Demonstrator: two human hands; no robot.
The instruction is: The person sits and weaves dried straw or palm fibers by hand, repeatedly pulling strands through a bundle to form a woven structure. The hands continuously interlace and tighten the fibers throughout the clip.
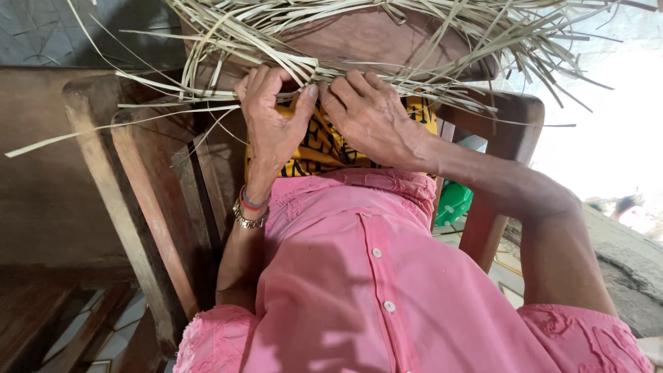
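At the upper centre of the frame, a bundle of pale dried leaf strips (359, 41) is being worked against a rounded wooden form (373, 38), with the left hand (271, 114) curled narrowly and pinching a few strands and the right hand (373, 117) pressed beside it, fingertips closed on the same strands. The thin, stiff strips could probably be split or creased if pulled too sharply. Loose ends splayed toward the upper left might be caught on the wooden chair (138, 179), and the pinched strands could slip free.

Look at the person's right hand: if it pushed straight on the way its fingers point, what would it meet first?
Probably the left hand: the right hand points at it, thumbs nearly touching among the dry straw strips.
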